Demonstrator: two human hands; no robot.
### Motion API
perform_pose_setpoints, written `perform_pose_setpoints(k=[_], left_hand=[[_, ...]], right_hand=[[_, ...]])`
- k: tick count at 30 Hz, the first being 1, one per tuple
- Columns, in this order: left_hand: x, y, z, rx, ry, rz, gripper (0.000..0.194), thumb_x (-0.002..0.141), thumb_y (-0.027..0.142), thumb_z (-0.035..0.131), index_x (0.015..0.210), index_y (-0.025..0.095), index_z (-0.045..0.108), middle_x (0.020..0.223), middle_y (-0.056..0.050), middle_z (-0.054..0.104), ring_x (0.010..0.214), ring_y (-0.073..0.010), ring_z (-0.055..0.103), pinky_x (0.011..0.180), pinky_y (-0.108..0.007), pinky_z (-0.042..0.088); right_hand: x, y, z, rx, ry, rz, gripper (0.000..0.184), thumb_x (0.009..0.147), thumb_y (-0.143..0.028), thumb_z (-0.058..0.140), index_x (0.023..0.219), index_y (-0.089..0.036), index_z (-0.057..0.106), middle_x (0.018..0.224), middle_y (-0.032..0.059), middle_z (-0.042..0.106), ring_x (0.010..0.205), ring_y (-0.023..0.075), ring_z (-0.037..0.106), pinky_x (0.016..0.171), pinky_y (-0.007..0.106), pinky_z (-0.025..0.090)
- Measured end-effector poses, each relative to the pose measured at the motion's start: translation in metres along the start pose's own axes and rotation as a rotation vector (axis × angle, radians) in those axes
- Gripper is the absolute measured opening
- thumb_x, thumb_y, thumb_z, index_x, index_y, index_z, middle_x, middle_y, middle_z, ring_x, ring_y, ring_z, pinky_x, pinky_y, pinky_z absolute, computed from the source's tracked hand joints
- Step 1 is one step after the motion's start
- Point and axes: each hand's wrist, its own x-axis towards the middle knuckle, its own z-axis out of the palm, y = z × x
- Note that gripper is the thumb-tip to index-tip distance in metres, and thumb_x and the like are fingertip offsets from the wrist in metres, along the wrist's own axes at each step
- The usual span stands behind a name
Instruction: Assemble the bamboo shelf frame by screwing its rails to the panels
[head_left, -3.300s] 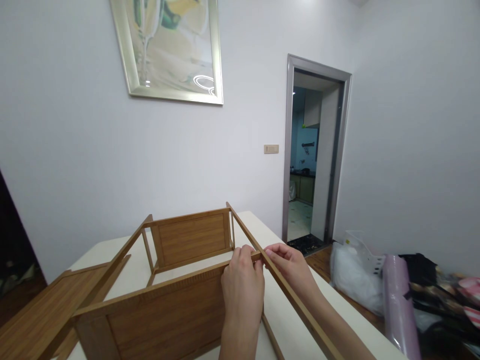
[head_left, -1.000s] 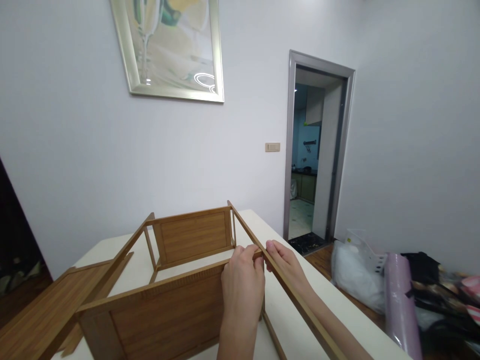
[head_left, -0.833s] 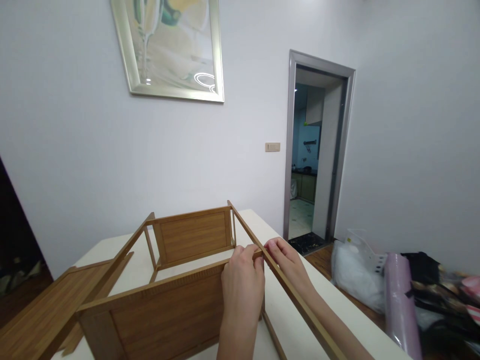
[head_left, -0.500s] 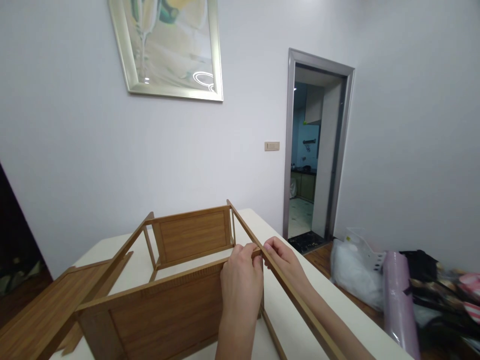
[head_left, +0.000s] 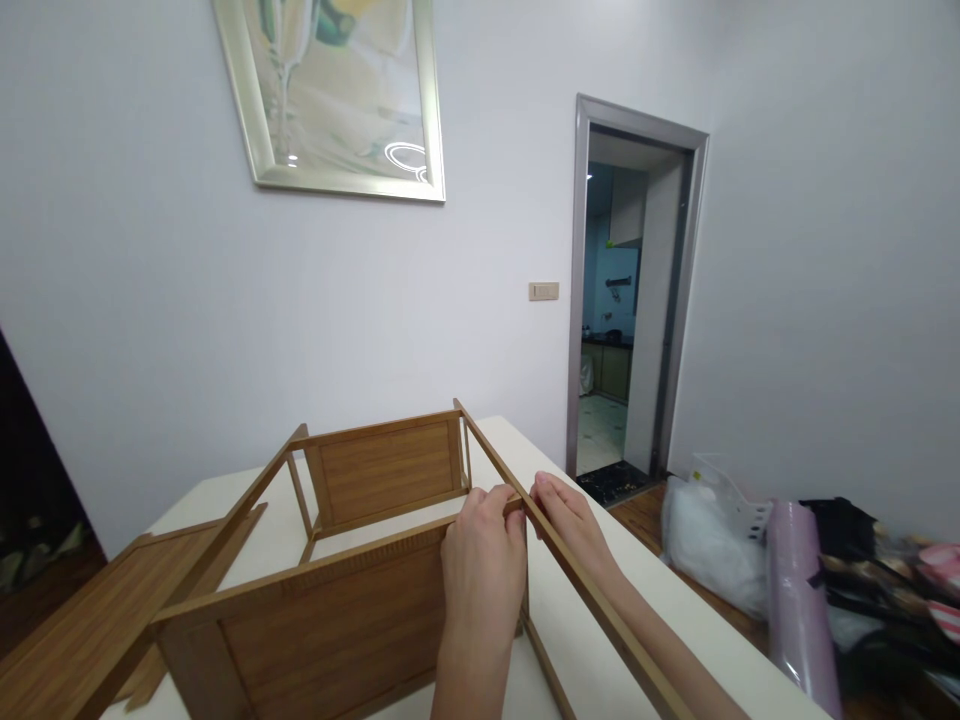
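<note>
A brown wooden shelf frame [head_left: 592, 590] lies on a white table [head_left: 637, 600], its long rails running away from me. Between the rails stands a wooden shelf panel [head_left: 337, 640], with a second panel [head_left: 390, 468] farther back. My left hand [head_left: 484, 550] is closed over the near panel's top edge at its right end, where it meets the right rail. On the outer side of that rail, my right hand [head_left: 566, 515] has its fingers curled together close to the same joint. Whatever those fingers pinch is hidden.
More wooden boards [head_left: 97, 590] lie at the left of the table. Beyond the table's right edge, a purple wrapped roll [head_left: 799, 600] and a white plastic bag [head_left: 712, 545] stand on the floor among clutter. A doorway [head_left: 611, 400] opens in the wall ahead.
My right hand's fingers have shifted slightly, with the thumb and fingertips drawn closer together by the rail. My left hand and the frame stay in place.
</note>
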Motion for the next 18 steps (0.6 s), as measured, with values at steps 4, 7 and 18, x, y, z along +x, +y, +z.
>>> perform_pose_setpoints(k=[4, 7, 18], left_hand=[[0.0, 0.0, 0.0, -0.004, 0.005, 0.003, 0.022, 0.089, 0.017, 0.056, 0.1, 0.027, 0.071, 0.097, -0.003, 0.068, 0.09, -0.0184, 0.064, 0.079, -0.027, 0.041], [0.0, -0.001, 0.001, -0.031, 0.014, 0.0, 0.021, 0.089, 0.017, 0.056, 0.1, 0.026, 0.071, 0.1, -0.003, 0.068, 0.093, -0.019, 0.064, 0.083, -0.027, 0.042], [0.001, -0.001, 0.001, -0.063, 0.002, 0.008, 0.018, 0.09, 0.017, 0.054, 0.099, 0.023, 0.068, 0.103, -0.005, 0.069, 0.099, -0.0203, 0.064, 0.088, -0.028, 0.042]], right_hand=[[-0.001, -0.003, -0.004, 0.005, -0.001, -0.01, 0.041, 0.087, -0.058, 0.05, 0.068, -0.021, 0.051, 0.061, -0.0031, 0.046, 0.058, 0.0136, 0.042, 0.056, 0.027, 0.035], [-0.002, -0.006, -0.004, 0.03, -0.041, -0.006, 0.031, 0.084, -0.05, 0.055, 0.073, -0.021, 0.054, 0.065, -0.0027, 0.049, 0.061, 0.0141, 0.044, 0.057, 0.027, 0.036], [0.0, 0.003, -0.004, 0.033, -0.066, -0.035, 0.035, 0.084, -0.055, 0.056, 0.076, -0.022, 0.052, 0.068, -0.0026, 0.049, 0.065, 0.0146, 0.045, 0.057, 0.026, 0.038]])
